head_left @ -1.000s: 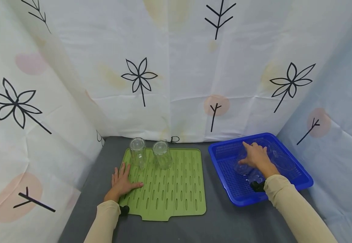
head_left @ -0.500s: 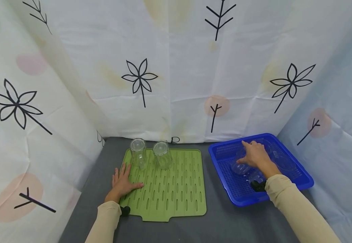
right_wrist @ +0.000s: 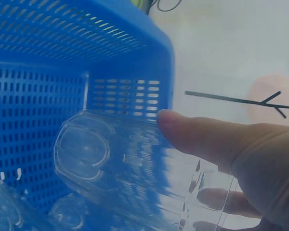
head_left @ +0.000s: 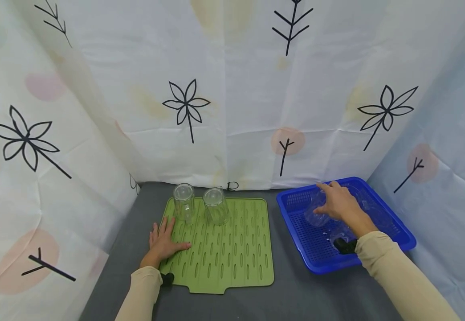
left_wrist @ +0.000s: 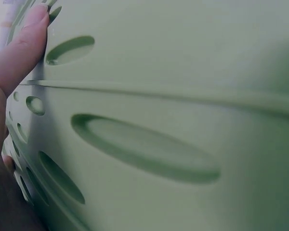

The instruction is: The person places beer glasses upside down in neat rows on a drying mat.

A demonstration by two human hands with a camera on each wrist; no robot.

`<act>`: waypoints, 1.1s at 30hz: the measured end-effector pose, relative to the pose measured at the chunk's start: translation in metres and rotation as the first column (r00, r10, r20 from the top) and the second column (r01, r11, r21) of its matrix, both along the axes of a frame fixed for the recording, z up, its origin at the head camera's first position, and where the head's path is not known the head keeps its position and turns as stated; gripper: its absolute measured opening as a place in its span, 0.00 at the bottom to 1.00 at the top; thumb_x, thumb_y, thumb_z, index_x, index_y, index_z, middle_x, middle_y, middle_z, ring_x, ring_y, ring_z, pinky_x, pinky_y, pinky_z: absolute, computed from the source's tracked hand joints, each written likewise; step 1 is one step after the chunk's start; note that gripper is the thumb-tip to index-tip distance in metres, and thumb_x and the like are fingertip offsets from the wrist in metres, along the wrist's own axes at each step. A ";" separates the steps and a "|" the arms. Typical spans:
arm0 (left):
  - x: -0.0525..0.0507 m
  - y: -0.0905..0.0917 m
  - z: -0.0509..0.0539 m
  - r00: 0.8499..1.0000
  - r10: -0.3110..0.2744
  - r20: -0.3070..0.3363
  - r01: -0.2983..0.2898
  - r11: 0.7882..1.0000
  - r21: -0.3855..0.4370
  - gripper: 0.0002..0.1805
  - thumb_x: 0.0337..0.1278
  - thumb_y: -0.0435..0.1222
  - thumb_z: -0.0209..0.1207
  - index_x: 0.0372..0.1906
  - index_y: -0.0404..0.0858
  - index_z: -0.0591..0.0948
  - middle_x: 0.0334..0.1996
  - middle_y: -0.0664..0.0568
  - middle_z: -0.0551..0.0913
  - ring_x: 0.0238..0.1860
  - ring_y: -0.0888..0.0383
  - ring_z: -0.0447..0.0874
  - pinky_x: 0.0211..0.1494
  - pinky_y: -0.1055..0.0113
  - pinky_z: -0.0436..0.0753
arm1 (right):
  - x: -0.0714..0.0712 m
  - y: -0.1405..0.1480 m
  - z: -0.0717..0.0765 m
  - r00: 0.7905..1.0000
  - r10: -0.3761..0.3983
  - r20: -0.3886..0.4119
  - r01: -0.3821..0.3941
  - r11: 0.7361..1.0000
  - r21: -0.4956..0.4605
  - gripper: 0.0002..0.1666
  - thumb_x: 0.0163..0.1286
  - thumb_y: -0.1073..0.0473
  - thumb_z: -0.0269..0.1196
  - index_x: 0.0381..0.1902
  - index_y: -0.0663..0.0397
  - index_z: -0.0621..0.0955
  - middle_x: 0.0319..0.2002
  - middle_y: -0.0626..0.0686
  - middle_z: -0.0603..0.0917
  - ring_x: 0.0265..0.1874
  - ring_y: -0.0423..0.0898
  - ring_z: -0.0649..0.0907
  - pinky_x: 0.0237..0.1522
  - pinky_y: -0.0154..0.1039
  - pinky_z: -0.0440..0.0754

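Observation:
My left hand (head_left: 163, 245) rests on the left side of a green drying mat (head_left: 240, 263), fingers spread and thumb pointing right. The left wrist view shows the mat's slotted surface (left_wrist: 149, 149) close up beside the thumb. Two clear glass mugs (head_left: 184, 203) stand upside down at the mat's back left; a handle shows on the left one. Inside the blue basket (head_left: 310, 267), my right hand (head_left: 341, 205) grips a clear drinking glass (right_wrist: 86, 149) near its rim, thumb on one side and fingers on the other. The glass lies tilted, base toward the basket floor; no handle shows.
More clear glassware (head_left: 341, 234) lies in the basket under and beside my right hand, partly hidden. The basket stands right of the mat on a dark grey table (head_left: 288, 298). Patterned white curtains (head_left: 248, 98) enclose the back and sides.
My right hand has risen slightly, and the glass has come up and shifted within the basket, its base now nearer the left. The left hand stays put on the mat.

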State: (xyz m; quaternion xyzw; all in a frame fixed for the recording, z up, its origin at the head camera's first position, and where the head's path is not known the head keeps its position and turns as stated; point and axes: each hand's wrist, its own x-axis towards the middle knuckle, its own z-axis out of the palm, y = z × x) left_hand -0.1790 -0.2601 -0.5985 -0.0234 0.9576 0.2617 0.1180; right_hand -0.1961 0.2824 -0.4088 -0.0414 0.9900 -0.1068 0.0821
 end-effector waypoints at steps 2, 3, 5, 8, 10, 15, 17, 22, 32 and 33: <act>0.000 0.000 0.000 1.000 0.000 -0.010 0.000 1.000 0.005 0.70 0.41 0.66 0.73 0.84 0.44 0.47 0.84 0.38 0.35 0.81 0.27 0.24 0.79 0.28 0.34 | 0.000 0.000 0.003 1.000 0.007 -0.011 -0.007 1.000 -0.008 0.53 0.60 0.48 0.76 0.76 0.59 0.66 0.68 0.77 0.65 0.61 0.81 0.71 0.46 0.69 0.80; 0.000 0.001 -0.001 1.000 0.002 -0.016 -0.002 1.000 0.008 0.70 0.41 0.67 0.73 0.84 0.44 0.48 0.84 0.37 0.36 0.81 0.27 0.25 0.79 0.28 0.35 | 0.000 0.000 0.004 1.000 0.011 -0.017 -0.012 1.000 -0.013 0.52 0.60 0.48 0.76 0.76 0.58 0.66 0.68 0.76 0.66 0.61 0.80 0.71 0.46 0.70 0.80; 0.000 0.000 -0.001 1.000 0.004 -0.028 -0.004 1.000 0.008 0.70 0.40 0.66 0.74 0.84 0.43 0.49 0.83 0.37 0.37 0.81 0.27 0.26 0.79 0.28 0.35 | 0.000 -0.001 0.008 0.999 0.021 -0.024 -0.021 1.000 -0.017 0.51 0.60 0.47 0.76 0.76 0.57 0.67 0.68 0.76 0.66 0.61 0.80 0.72 0.45 0.69 0.80; -0.001 0.000 -0.002 1.000 0.007 -0.030 -0.006 1.000 0.007 0.70 0.39 0.67 0.74 0.83 0.43 0.49 0.83 0.37 0.37 0.81 0.27 0.26 0.79 0.28 0.36 | 0.001 -0.003 0.013 0.999 0.029 -0.026 -0.030 0.999 -0.028 0.52 0.60 0.46 0.76 0.76 0.55 0.67 0.68 0.75 0.67 0.61 0.79 0.72 0.45 0.69 0.81; -0.002 -0.002 -0.003 1.000 0.006 -0.021 -0.006 1.000 0.002 0.70 0.40 0.67 0.73 0.84 0.44 0.49 0.84 0.37 0.36 0.81 0.27 0.25 0.79 0.28 0.35 | 0.002 -0.004 0.018 0.999 0.029 -0.020 -0.030 0.999 -0.038 0.53 0.61 0.44 0.75 0.77 0.54 0.65 0.68 0.76 0.66 0.60 0.78 0.72 0.45 0.69 0.81; -0.004 -0.003 -0.006 1.000 0.004 -0.001 -0.004 1.000 0.000 0.70 0.40 0.68 0.72 0.84 0.46 0.47 0.84 0.39 0.34 0.81 0.28 0.22 0.79 0.28 0.33 | 0.007 -0.007 0.027 0.999 0.026 -0.028 -0.027 0.998 -0.065 0.55 0.63 0.39 0.72 0.79 0.53 0.63 0.69 0.77 0.65 0.61 0.78 0.72 0.47 0.71 0.79; -0.004 -0.003 -0.007 1.000 0.004 -0.001 -0.004 1.000 -0.001 0.71 0.40 0.69 0.72 0.84 0.46 0.48 0.84 0.39 0.34 0.81 0.28 0.22 0.79 0.28 0.34 | 0.010 -0.008 0.030 0.999 0.030 -0.045 -0.033 0.997 -0.072 0.54 0.63 0.38 0.71 0.79 0.52 0.63 0.69 0.77 0.66 0.60 0.78 0.73 0.48 0.72 0.79; -0.003 0.000 -0.003 1.000 0.007 -0.016 -0.007 1.000 0.009 0.70 0.39 0.68 0.73 0.84 0.45 0.49 0.84 0.38 0.36 0.81 0.28 0.24 0.79 0.28 0.35 | 0.014 -0.015 0.038 0.994 0.028 -0.104 -0.037 0.995 -0.090 0.47 0.65 0.35 0.69 0.74 0.49 0.69 0.65 0.74 0.71 0.56 0.73 0.78 0.48 0.70 0.80; -0.003 -0.001 -0.002 1.000 0.004 0.005 -0.004 1.000 0.014 0.70 0.40 0.68 0.72 0.84 0.45 0.48 0.84 0.39 0.34 0.81 0.28 0.23 0.78 0.28 0.33 | 0.022 -0.026 0.045 0.981 0.008 -0.194 -0.052 0.973 -0.225 0.43 0.67 0.32 0.66 0.71 0.48 0.72 0.65 0.68 0.73 0.56 0.67 0.79 0.49 0.66 0.80; -0.004 -0.001 -0.003 1.000 0.002 0.005 -0.003 1.000 0.016 0.70 0.40 0.68 0.72 0.84 0.45 0.48 0.84 0.38 0.34 0.81 0.28 0.23 0.78 0.27 0.33 | 0.022 -0.027 0.045 0.978 0.006 -0.206 -0.059 0.966 -0.252 0.43 0.67 0.33 0.66 0.71 0.48 0.72 0.65 0.68 0.73 0.57 0.66 0.79 0.50 0.65 0.80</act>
